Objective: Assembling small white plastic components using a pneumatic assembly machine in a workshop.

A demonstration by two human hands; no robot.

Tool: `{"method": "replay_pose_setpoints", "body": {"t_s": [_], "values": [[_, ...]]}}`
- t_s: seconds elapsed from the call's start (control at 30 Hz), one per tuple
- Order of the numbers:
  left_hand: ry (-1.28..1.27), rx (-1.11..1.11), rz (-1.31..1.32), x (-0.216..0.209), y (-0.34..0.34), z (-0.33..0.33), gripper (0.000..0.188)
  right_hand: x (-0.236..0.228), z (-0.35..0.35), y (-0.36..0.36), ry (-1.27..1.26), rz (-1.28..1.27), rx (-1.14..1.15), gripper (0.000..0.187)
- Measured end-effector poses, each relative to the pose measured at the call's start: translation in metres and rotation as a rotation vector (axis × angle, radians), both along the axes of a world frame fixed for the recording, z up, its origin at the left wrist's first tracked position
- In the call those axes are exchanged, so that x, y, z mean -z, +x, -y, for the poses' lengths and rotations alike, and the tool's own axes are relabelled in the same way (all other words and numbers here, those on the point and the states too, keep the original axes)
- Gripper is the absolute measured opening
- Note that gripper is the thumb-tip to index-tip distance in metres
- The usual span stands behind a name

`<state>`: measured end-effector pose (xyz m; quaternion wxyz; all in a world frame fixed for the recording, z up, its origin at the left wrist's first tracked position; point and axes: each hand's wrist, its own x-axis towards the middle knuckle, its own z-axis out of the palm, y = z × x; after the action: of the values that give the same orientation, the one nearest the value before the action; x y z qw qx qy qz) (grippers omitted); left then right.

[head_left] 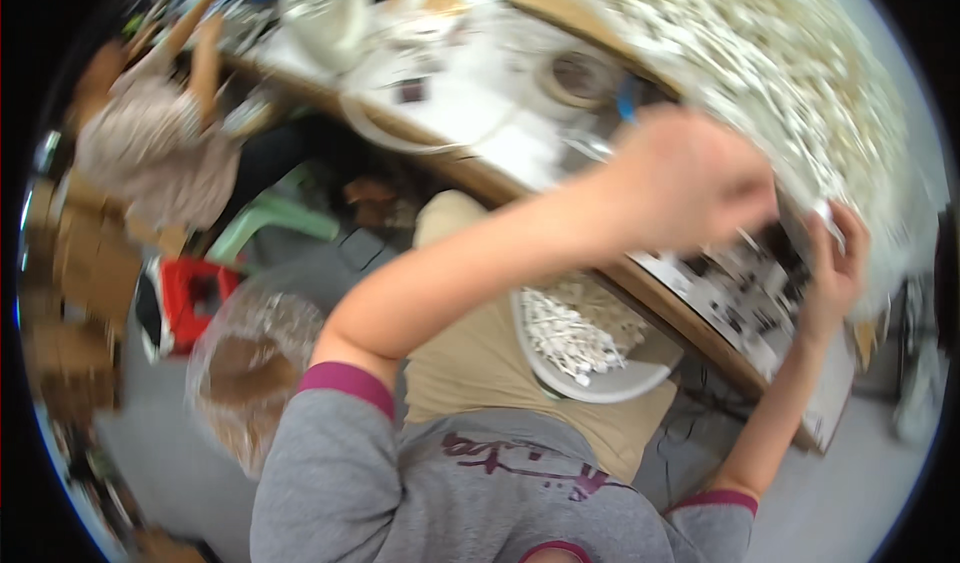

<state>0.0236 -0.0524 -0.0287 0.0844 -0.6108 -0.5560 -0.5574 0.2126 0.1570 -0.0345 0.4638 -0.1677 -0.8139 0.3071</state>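
My left hand [700,178] is smeared by motion above the table edge, its fingers curled in; what they hold, if anything, is hidden. At the right, my right hand [838,268] pinches a small white piece [822,209] at the border of a big heap of slender white pieces [740,33]. Dark and white small parts [745,288] lie scattered on the table between and below my hands. On my lap rests a white bowl [640,381] partly filled with small white pieces [570,335].
A roll of tape [578,75] and a pale curved strip [385,141] lie on the table [480,168]. Another person [160,153] works at the far left. Beside me stand a green stool [275,218], a red object [195,303] and a clear plastic bag [250,363]. Cardboard boxes [95,273] line the left.
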Motion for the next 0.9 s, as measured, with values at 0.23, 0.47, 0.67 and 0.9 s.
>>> {"method": "replay_pose_setpoints", "body": {"t_s": [0.23, 0.47, 0.67, 0.9], "values": [[-0.018, -0.112, -0.161, -0.026, -0.049, -0.109, 0.022, 0.009, 0.079, 0.026, 0.411, 0.222, 0.025, 0.033], [-0.525, 0.093, -0.200, -0.030, -0.009, -0.159, 0.031, 0.060, 0.114, 0.045, 0.448, 0.463, 0.042, 0.031], [-0.625, 0.062, -0.061, -0.047, -0.006, -0.149, 0.037, 0.070, 0.109, 0.035, 0.475, 0.533, 0.084, 0.029], [-0.683, 0.105, 0.153, -0.062, -0.003, -0.122, 0.033, 0.077, 0.110, 0.030, 0.491, 0.397, 0.076, 0.030]]}}
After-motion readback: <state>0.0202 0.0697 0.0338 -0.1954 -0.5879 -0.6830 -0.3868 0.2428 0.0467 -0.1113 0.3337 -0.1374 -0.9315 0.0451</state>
